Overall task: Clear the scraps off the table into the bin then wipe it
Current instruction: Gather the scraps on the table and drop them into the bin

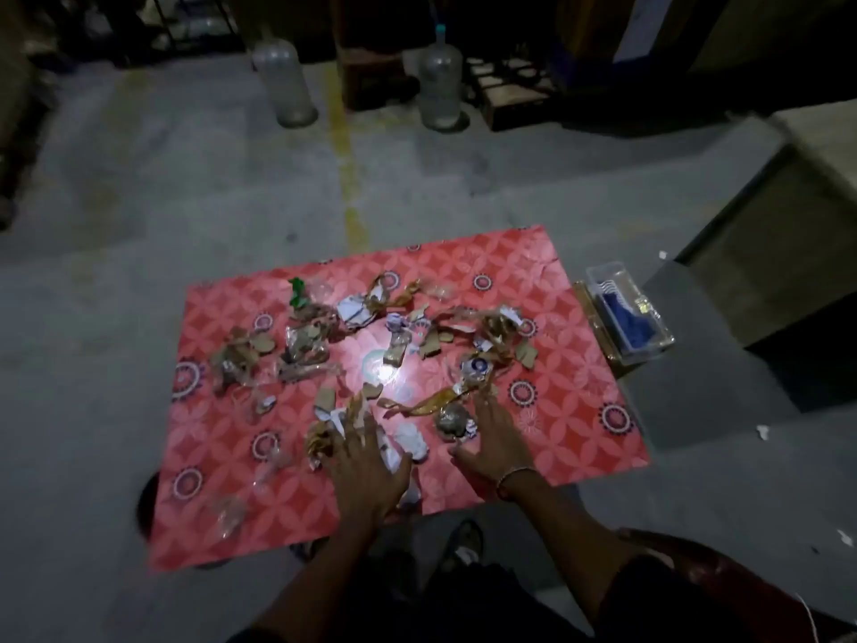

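Dimly lit, the room has a grey concrete floor (pixel 185 187) with a worn yellow line (pixel 345 146) running away from the table (pixel 579 438), whose top is covered in glossy red patterned sheeting that catches a bright glare near its middle. Two big clear water jugs (pixel 440 85) stand on the floor at the far side. Scraps (pixel 324 345) lie scattered over the table: torn brown cardboard, crumpled white paper, clear plastic wrap, a green bit and a foil ball (pixel 452 422). Just off the table's right edge sits a clear plastic box (pixel 649 336) holding something blue. The left hand (pixel 366 466) lies flat with fingers spread over paper scraps near the front edge; the right hand (pixel 498 438) is spread too, fingertips beside the foil ball.
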